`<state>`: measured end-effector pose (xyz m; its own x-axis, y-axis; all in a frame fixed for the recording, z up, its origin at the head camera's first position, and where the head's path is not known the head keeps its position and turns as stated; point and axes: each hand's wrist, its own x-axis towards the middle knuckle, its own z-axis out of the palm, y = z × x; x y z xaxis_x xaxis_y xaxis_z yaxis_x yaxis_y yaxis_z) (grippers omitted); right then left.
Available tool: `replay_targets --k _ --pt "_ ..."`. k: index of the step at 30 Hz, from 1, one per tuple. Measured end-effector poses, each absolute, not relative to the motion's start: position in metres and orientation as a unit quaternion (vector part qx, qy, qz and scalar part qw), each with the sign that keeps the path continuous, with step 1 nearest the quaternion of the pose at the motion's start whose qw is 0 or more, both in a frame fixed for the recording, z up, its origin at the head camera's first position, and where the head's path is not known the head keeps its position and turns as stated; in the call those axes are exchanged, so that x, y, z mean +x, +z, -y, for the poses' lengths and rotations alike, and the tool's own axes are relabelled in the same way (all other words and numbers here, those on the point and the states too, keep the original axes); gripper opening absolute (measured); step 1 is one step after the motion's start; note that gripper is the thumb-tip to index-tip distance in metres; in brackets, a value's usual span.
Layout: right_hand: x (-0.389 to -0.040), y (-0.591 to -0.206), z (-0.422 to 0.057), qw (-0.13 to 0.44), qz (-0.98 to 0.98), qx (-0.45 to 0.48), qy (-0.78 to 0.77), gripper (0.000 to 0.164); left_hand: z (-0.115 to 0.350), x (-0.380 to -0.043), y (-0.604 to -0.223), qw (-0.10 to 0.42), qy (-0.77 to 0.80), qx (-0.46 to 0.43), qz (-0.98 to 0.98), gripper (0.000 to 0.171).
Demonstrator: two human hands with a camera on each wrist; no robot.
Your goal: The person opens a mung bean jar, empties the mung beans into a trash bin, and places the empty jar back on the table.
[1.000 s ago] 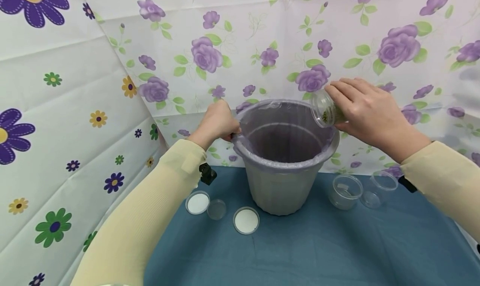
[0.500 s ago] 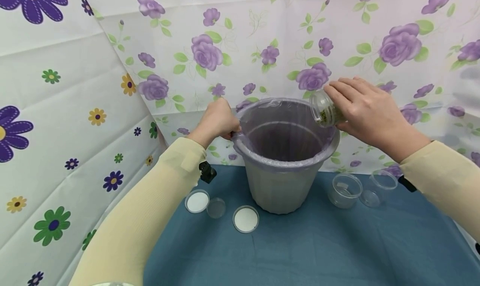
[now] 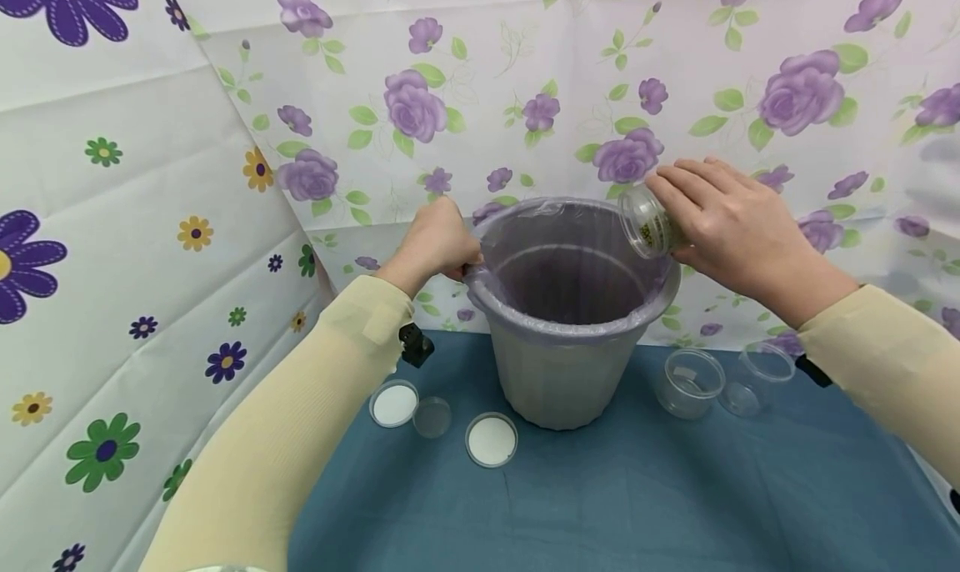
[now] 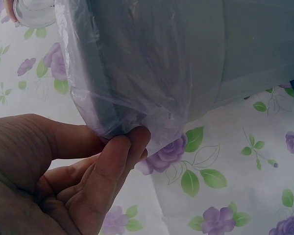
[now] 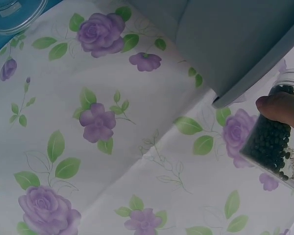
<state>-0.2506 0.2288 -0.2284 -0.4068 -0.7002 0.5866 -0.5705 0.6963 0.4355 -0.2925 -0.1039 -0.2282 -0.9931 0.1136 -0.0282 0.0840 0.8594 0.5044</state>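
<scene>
A grey waste bin [image 3: 562,380] stands upright at the back of the table, a thin translucent bin liner [image 4: 137,73] folded over its rim. My left hand [image 3: 441,240] grips the left side of the rim; in the left wrist view its thumb and fingers pinch the rim through the liner. My right hand [image 3: 731,222] holds a clear plastic jar [image 3: 643,220] tilted over the right side of the rim, its open mouth toward the bin. Inside the jar, small dark green beans [image 5: 269,144] show through the wall in the right wrist view.
On the blue tablecloth [image 3: 637,505], two white-topped round lids [image 3: 492,440] and a clear lid [image 3: 432,418] lie left and in front of the bin. Clear tubs [image 3: 690,384] stand to its right. Flowered sheets [image 3: 510,55] hang behind and at left.
The jar in my right hand has rocked slightly at the rim, its mouth tipping a little. My left hand and the bin stay where they were.
</scene>
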Motion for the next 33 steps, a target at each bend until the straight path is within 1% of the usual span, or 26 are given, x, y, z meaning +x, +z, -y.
replay_targets --k 11,23,33 --pt "-0.2513 -0.2293 -0.2294 0.392 0.831 0.387 -0.074 0.098 0.1040 -0.2919 -0.2266 0.025 0.252 0.057 -0.966 0.014" --pt "-0.2512 -0.2301 -0.2288 0.390 0.831 0.391 -0.069 0.097 0.1037 -0.2928 -0.2269 0.034 0.259 0.050 -0.964 0.014" --pt "-0.2539 -0.2293 -0.2279 0.405 0.820 0.398 -0.075 0.094 0.1038 -0.2933 -0.2278 0.035 0.262 0.047 -0.963 0.021"
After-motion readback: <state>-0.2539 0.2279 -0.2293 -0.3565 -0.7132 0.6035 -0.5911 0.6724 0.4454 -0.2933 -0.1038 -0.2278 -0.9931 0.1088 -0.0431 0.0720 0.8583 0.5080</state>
